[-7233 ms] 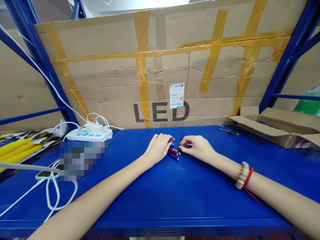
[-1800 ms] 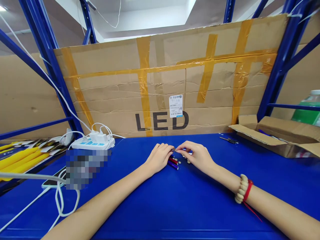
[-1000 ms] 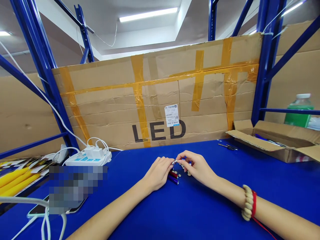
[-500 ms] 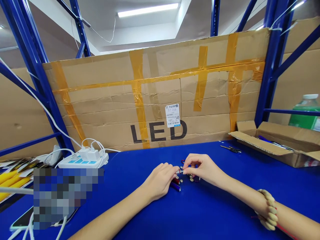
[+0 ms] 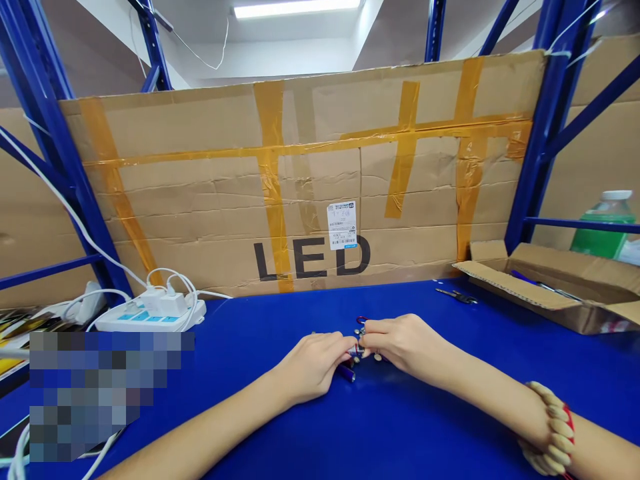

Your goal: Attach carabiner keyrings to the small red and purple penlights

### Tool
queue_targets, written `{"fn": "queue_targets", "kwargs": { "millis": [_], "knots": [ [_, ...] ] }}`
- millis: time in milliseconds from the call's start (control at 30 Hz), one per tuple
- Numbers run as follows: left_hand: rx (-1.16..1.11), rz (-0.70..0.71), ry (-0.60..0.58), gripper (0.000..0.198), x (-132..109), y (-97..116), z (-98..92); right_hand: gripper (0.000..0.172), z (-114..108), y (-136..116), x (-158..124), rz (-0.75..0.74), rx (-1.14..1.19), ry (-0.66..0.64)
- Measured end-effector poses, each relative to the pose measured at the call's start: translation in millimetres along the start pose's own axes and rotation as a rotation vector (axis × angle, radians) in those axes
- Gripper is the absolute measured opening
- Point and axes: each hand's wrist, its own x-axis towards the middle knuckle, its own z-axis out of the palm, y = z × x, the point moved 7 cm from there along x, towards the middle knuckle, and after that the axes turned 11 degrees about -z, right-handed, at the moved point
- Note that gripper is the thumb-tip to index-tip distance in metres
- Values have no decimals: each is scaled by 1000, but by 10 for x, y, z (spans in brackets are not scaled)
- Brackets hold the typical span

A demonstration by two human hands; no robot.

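My left hand (image 5: 314, 363) and my right hand (image 5: 400, 341) meet over the blue shelf top (image 5: 380, 427), fingertips pinched together on a small metal cylinder (image 5: 356, 349), a tiny pen-light or laser pointer. Under the fingers lie more small cylinders, one purple (image 5: 347, 373), with several little round cells beside them, partly hidden. A small red ring (image 5: 361, 321) shows just behind my right hand. My right wrist wears a bead bracelet (image 5: 547, 427) with a red cord.
A taped cardboard sheet marked LED (image 5: 310, 193) walls off the back. A white power strip (image 5: 150, 317) with chargers and cables sits at left. An open cardboard box (image 5: 550, 287) stands at right, a green bottle (image 5: 603, 227) behind it, and scissors (image 5: 456, 295) lie near it.
My view tilted up, then settled a little lower. Both hands stayed together at the small pile, working the metal cylinder between the fingertips; the right hand closed in over it.
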Motion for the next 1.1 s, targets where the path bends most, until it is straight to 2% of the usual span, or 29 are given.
{"fn": "queue_targets", "kwargs": {
  "millis": [100, 233, 433, 633, 700, 833, 967, 1100],
  "knots": [
    [26, 5, 52, 27, -35, -10, -19, 28, 56, -23, -6, 67, 92, 52],
    [44, 3, 32, 28, -53, -11, -12, 29, 143, -34, -19, 189, 304, 118],
    [-2, -5, 60, 29, -20, 4, -55, 32, 177, 47, -25, 302, 413, 125],
    [-164, -183, 1, 29, 29, -45, -80, 37, 119, 123, -25, 387, 388, 129],
    [-174, -243, 14, 28, 29, -83, -92, 37, 79, 163, -37, 405, 362, 134],
    [-160, -405, 52, 27, 16, -221, -96, 34, -111, 405, -154, 522, 171, 239],
    [-167, -493, 41, 26, 5, -289, -76, 25, -77, 634, -272, 611, 34, 146],
    [-128, -499, 35, 25, 8, -284, -73, 24, 148, 650, -267, 556, 77, 26]
  ]
}}
